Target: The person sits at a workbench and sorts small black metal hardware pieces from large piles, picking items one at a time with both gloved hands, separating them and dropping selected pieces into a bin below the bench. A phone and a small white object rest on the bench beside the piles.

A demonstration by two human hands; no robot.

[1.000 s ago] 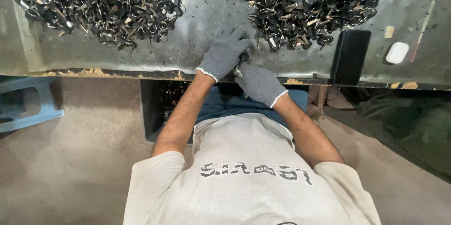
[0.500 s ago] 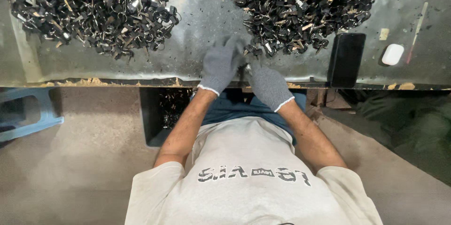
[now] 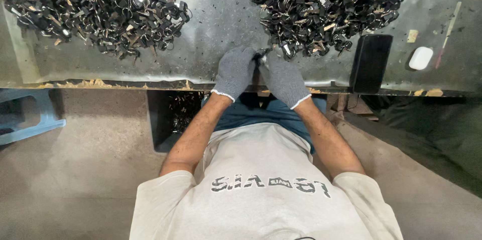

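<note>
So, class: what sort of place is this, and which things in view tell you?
Probably a small workshop: two piles of dark metal parts on a worn metal bench, and gloved hands working one piece.

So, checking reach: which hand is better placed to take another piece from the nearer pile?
Probably the right hand: its fingertips lie at the edge of the nearer pile, while the left hand sits farther from it.

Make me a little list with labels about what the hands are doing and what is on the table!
left hand: grey knitted glove, pressed close to the right one
right hand: grey knitted glove, fingers at a small metal piece
nearest pile: small black metal clips, just beyond the hands
other pile: same clips, far left
table: grey metal sheet
also there: flat black phone, small white case
</note>
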